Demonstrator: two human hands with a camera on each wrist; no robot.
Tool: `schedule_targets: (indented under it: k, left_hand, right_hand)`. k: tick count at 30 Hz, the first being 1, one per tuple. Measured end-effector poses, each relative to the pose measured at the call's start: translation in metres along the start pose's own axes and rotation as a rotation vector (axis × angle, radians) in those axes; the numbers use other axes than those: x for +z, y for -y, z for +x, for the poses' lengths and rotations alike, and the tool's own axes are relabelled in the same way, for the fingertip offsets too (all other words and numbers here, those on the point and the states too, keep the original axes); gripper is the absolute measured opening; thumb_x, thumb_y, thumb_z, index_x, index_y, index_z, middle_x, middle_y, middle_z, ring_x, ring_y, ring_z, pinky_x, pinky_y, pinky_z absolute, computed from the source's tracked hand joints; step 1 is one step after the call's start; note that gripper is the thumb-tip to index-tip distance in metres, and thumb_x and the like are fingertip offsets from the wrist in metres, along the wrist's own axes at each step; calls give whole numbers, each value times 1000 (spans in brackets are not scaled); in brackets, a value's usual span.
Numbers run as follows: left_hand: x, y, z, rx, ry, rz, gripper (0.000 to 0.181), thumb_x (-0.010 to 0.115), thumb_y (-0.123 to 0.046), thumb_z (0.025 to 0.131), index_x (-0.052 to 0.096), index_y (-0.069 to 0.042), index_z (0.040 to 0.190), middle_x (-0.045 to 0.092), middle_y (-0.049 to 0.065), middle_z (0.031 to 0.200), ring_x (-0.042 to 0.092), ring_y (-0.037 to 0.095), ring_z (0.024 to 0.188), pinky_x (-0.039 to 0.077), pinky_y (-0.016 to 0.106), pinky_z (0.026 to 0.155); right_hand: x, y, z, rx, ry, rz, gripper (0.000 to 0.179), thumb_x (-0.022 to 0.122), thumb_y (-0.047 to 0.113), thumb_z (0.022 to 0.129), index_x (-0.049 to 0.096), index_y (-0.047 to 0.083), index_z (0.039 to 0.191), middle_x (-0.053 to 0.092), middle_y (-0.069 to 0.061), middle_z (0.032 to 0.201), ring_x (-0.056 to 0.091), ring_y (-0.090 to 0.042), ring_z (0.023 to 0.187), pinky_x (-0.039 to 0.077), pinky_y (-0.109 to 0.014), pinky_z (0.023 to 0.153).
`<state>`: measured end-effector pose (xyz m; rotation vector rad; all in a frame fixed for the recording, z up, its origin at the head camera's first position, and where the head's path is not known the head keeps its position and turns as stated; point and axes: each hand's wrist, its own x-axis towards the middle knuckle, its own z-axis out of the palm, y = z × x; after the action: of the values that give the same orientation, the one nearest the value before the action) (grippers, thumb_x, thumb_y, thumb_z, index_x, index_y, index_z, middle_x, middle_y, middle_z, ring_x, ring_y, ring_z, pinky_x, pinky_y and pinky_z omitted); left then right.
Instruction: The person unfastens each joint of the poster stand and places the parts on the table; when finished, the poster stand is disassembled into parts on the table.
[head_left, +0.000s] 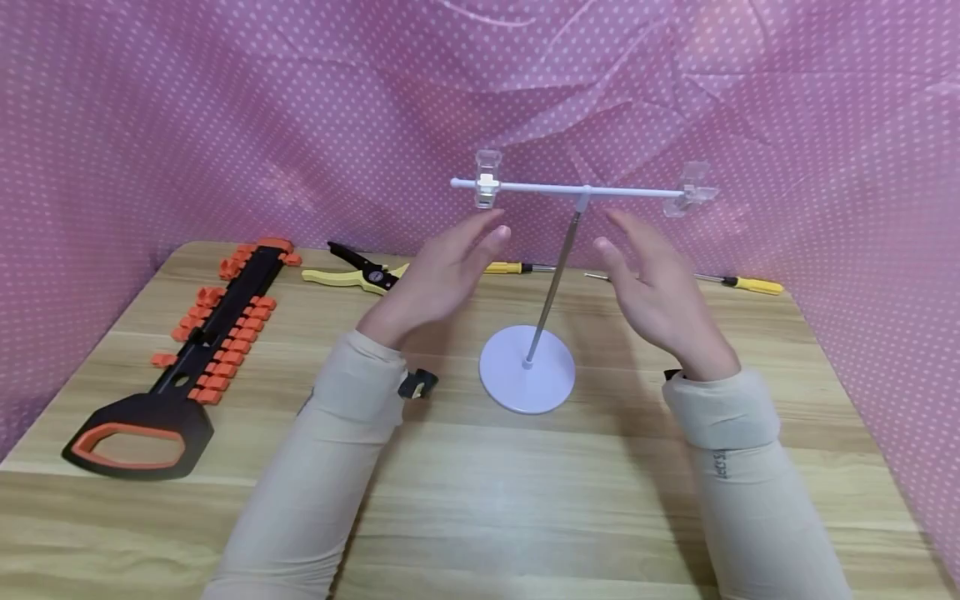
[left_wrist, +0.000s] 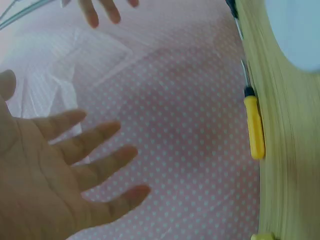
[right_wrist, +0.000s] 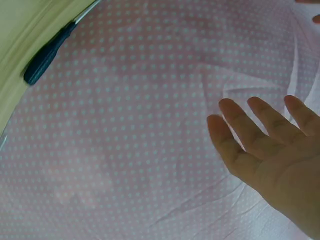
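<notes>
A display stand with a white round base [head_left: 510,392] and a thin metal pole [head_left: 557,287] stands on the table. Across its top runs a white crossbar [head_left: 543,188], with a clear plastic clip [head_left: 487,179] at the left end and another clear clip [head_left: 688,193] at the right end. My left hand [head_left: 438,271] is raised to the left of the pole, fingers extended and holding nothing; its spread fingers [left_wrist: 95,142] show in the left wrist view. On the other side of the pole my right hand [head_left: 660,287] is likewise raised and empty, its fingers [right_wrist: 265,132] straight.
Pliers with yellow handles [head_left: 341,279] lie behind my left hand. Along the table's back edge are screwdrivers, one with a yellow handle [head_left: 757,286] at the right. A black rack [head_left: 168,417] with orange clips lies at the left. Pink dotted cloth [head_left: 337,108] hangs behind.
</notes>
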<state>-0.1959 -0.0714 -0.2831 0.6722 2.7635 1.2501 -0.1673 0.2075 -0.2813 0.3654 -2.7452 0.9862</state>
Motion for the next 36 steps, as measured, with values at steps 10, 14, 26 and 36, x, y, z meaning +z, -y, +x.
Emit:
schedule_targets:
  k: [10, 14, 26, 36]
  left_hand:
    - [10, -12, -7, 12, 170, -319, 55, 37, -52, 113, 45, -28, 162, 55, 0, 159, 61, 20, 136, 53, 46, 112]
    - [15, -16, -6, 61, 219, -457, 51, 40, -44, 115, 49, -21, 159, 60, 3, 153, 66, 19, 129, 58, 41, 104]
    - [16, -24, -7, 104, 328, -584, 49, 39, -40, 115, 53, -17, 156, 66, 5, 146, 66, 27, 131, 59, 42, 102]
    - [24, -26, -7, 105, 347, -629, 42, 51, -28, 113, 55, -10, 151, 70, 10, 136, 67, 23, 126, 59, 38, 105]
  right_hand:
    - [9, 20, -7, -55, 9, 151, 57, 40, 48, 114, 41, 22, 164, 46, -4, 167, 53, -39, 144, 46, -64, 114]
    - [8, 27, -12, -67, -7, 228, 53, 43, 42, 114, 44, 21, 163, 47, -3, 166, 47, -33, 150, 41, -61, 120]
    - [4, 45, -22, -100, -26, 472, 49, 41, 35, 115, 49, 16, 159, 61, -10, 151, 55, -24, 142, 37, -55, 124]
    - [3, 49, -24, -108, -35, 666, 47, 38, 27, 115, 50, 8, 156, 62, -10, 149, 62, -22, 128, 51, -33, 103]
